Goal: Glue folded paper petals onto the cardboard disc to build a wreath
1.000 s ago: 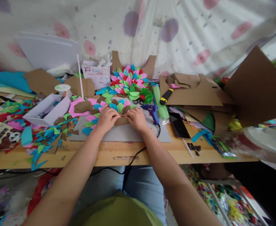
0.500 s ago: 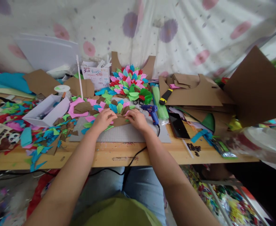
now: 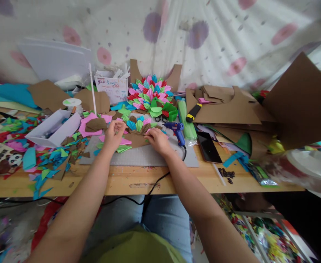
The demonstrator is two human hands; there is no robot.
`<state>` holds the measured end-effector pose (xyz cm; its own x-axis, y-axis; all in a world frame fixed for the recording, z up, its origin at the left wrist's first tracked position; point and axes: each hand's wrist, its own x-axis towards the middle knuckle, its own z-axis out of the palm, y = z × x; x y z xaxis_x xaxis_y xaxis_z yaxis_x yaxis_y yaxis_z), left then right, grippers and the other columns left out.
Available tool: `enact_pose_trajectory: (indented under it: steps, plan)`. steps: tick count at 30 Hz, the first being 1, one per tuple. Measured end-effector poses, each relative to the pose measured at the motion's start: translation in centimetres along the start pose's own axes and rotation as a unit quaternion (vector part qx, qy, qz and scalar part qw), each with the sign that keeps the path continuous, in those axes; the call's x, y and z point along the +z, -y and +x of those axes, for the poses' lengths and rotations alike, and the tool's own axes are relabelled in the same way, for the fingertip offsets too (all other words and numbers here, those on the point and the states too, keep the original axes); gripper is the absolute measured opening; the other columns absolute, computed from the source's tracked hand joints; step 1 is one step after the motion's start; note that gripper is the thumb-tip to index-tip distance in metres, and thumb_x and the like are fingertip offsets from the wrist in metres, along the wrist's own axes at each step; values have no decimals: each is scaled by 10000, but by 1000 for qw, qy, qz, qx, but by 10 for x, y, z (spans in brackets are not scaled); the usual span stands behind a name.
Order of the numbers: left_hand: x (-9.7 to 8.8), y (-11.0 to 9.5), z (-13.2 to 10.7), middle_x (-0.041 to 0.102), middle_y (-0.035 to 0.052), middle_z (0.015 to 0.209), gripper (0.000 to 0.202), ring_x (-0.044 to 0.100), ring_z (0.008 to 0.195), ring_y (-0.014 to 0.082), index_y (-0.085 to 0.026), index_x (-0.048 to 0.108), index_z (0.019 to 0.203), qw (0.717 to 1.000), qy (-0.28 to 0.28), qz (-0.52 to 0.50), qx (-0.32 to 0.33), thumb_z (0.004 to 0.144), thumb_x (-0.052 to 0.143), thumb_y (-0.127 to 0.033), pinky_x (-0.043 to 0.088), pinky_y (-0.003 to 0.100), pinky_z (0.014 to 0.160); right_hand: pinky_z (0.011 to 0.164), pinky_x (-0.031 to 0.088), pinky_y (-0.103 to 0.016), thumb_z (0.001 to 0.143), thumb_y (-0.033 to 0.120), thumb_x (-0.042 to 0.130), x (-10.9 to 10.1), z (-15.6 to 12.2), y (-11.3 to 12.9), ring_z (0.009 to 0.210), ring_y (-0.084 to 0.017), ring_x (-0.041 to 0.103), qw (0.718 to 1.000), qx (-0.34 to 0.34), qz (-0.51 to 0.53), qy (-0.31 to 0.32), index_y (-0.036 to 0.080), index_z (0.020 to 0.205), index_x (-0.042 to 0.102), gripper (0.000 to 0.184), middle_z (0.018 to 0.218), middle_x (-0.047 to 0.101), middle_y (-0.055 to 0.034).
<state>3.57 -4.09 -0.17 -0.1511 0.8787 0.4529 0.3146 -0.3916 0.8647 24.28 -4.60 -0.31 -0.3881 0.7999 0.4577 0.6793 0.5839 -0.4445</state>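
Observation:
On a grey board (image 3: pixel 155 157) lies a brown cardboard piece (image 3: pixel 137 141) edged with pleated paper petals in blue (image 3: pixel 131 125), green, pink and brown. My right hand (image 3: pixel 158 140) is closed at the cardboard's right side, its fingertips pinching a pleated brown paper petal (image 3: pixel 142 133). To the left, my left hand (image 3: pixel 114 133) hovers above pink and green petals (image 3: pixel 123 148), fingers loosely bent and apart, with nothing seen in them. A blue glue gun (image 3: pixel 176 130) stands just right of my right hand, its cord running down over the table edge.
Behind stands a cluster of colourful paper petals (image 3: pixel 150 91). Left are a white open box (image 3: pixel 53 129), pink paper (image 3: pixel 85 126) and many paper scraps (image 3: pixel 46 160). A phone (image 3: pixel 209 147), a yellow-black cutter (image 3: pixel 193 112) and cardboard sheets (image 3: pixel 226 109) lie right.
My left hand has come away from the cardboard, moving left and slightly up, and its fingers have opened. My right hand stays almost in place at the brown petal.

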Motion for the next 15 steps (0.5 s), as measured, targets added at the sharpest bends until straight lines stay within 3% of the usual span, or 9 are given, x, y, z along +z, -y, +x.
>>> enact_pose_trajectory:
  steps: [7, 15]
  plan:
    - [13, -12, -7, 627, -16, 678, 200, 606, 664, 135, -195, 558, 827, 997, 38, -24, -62, 687, 643, -310, 484, 269, 659, 809, 406, -322, 901, 268, 509, 4, -1, 16, 911, -209, 540, 995, -15, -89, 30, 160, 878, 642, 173, 884, 631, -87]
    - [12, -6, -6, 614, -17, 688, 177, 584, 642, 116, -189, 548, 850, 997, 47, -21, -51, 700, 599, -268, 459, 257, 631, 717, 391, -284, 907, 276, 501, 6, -4, 22, 871, -188, 533, 992, -61, -106, 43, 185, 919, 656, 180, 889, 631, -73]
